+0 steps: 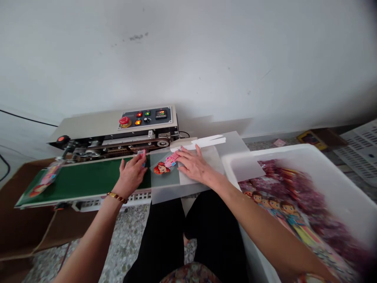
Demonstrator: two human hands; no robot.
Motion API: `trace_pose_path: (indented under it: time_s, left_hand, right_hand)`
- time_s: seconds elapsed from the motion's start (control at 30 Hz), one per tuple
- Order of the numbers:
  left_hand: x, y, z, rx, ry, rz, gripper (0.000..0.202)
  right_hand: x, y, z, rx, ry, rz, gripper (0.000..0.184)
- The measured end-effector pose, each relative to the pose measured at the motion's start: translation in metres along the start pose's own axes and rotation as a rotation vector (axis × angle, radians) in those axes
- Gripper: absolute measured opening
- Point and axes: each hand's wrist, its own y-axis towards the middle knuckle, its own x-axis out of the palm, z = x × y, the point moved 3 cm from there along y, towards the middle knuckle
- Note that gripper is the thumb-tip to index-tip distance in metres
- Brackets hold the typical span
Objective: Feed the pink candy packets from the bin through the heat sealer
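Note:
My left hand (131, 177) is closed around a small pink packet (142, 153) at the belt's right end, close to the machine's feed side. Flat on a translucent plastic sheet (167, 191) lies a clear packet with a red-haired cartoon figure (162, 168). My right hand (194, 166) rests on that packet's right end, fingers spread and thumb apart. The green conveyor belt (97, 179) runs left from my hands, with another cartoon packet (48, 179) at its far left end, tilted. Behind the belt stands the sealing machine (94, 122).
The machine's panel carries a red stop button (125, 121), lit switches and a display. A white bin (303, 151) of cartoon packets stands at right. White strips (206, 142) lie behind my right hand. An open cardboard box (44, 232) sits below the belt's left end.

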Motion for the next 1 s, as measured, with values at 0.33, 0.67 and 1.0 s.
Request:
trace_pose_path:
  time_s: [0.33, 0.67, 1.0]
  left_hand:
    - [0.011, 0.016, 0.089, 0.409, -0.207, 0.019, 0.039]
    - [-0.006, 0.035, 0.137, 0.419, 0.067, -0.12, 0.051]
    - [0.018, 0.028, 0.111, 0.353, -0.036, -0.113, 0.058]
  right_hand:
    - [-0.009, -0.015, 0.001, 0.125, -0.081, 0.15, 0.025]
    - [-0.011, -0.021, 0.015, 0.154, -0.046, 0.066, 0.034]
    - [-0.021, -0.055, 0.024, 0.204, -0.049, 0.158, 0.033]
